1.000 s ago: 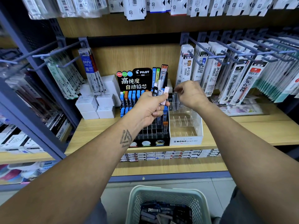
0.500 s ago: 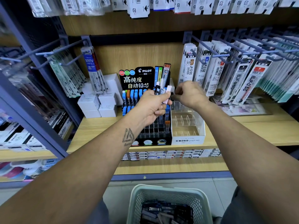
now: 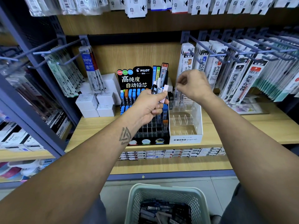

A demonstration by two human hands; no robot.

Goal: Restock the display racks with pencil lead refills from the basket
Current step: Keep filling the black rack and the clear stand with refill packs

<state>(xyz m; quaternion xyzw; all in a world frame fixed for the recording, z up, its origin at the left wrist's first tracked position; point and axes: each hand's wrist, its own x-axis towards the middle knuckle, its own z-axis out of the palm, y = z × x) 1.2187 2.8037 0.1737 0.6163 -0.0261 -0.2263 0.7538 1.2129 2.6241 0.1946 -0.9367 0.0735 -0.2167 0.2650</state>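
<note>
Gripping slim plastic refill cases (image 3: 159, 90), left hand (image 3: 148, 107).

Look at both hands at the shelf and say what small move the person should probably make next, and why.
Probably bring the right hand back to pull another refill from the bunch of refills gripped in the left hand, then slot it into the clear MONO rack. The right hand seems to hold nothing, and most of that rack's compartments look empty.

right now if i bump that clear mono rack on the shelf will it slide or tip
The MONO rack looks like thin clear plastic with mostly bare slots, so probably light and apt to slide on the smooth wooden shelf. Its low stepped shape makes tipping less likely.
</note>
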